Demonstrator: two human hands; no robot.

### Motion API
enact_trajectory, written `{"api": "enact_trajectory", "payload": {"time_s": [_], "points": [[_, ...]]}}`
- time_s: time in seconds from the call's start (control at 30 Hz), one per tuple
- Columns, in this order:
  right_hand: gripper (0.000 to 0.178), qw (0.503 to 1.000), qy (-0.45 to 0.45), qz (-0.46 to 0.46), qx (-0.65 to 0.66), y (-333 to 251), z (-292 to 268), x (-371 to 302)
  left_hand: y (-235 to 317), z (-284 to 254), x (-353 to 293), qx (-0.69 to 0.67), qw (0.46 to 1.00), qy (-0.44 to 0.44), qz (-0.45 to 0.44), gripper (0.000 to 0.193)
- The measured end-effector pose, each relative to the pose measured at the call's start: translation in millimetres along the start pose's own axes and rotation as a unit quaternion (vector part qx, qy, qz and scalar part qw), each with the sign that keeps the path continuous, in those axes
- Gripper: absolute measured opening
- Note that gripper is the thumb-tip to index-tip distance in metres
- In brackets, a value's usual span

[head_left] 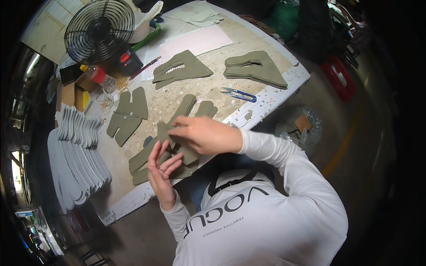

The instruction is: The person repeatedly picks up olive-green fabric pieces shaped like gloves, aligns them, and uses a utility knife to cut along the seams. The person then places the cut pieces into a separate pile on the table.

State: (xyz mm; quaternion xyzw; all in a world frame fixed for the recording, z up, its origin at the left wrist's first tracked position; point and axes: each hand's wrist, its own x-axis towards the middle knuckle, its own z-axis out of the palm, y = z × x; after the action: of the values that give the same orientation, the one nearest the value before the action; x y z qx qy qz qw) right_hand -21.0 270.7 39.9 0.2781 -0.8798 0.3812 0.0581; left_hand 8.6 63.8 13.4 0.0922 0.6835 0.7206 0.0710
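Observation:
At the table's near edge, my right hand (211,134) has its fingers bent together on an olive-green cut piece (190,155) that looks like fabric. My left hand (163,175) is beside the same piece, palm turned up and fingers apart. Below both hands lie more olive pieces (141,163), partly hidden by them. Just past my right hand, rounded ends of olive pieces (184,107) stick out. Other slotted olive pieces lie at the left (127,116), and stacks of them lie at the far middle (188,66) and far right (264,71).
Blue-handled thread snips (239,94) lie near the right edge. Tall stacks of pale grey cut pieces (80,164) stand at the left edge. Farther back are a black fan (99,30), a red-labelled bottle (100,76) and a pink-patterned sheet (199,40). Small scraps litter the worn table (111,177).

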Motion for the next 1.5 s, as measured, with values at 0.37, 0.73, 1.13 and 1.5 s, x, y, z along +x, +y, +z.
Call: {"api": "enact_trajectory", "payload": {"time_s": [0.37, 0.73, 1.13, 1.5], "points": [[0.043, 0.97, 0.225, 0.085, 0.025, 86.2, -153.1, -83.6, -44.4, -29.0, -5.3, 0.013, 0.996, 0.07, -0.044, 0.032], [0.034, 0.867, 0.328, 0.258, 0.271, 203.8, -150.0, -165.0, -47.7, -32.5, -6.9, 0.039, 0.997, 0.046, -0.041, 0.03], [0.039, 0.865, 0.254, 0.385, -0.197, 204.1, -147.5, -158.5, -49.6, -31.5, -7.6, 0.042, 0.998, 0.044, -0.024, 0.029], [0.031, 0.925, 0.257, 0.157, -0.229, 149.7, -100.8, -84.6, -36.7, -37.0, -10.3, 0.015, 0.998, 0.051, -0.027, 0.029]]}}
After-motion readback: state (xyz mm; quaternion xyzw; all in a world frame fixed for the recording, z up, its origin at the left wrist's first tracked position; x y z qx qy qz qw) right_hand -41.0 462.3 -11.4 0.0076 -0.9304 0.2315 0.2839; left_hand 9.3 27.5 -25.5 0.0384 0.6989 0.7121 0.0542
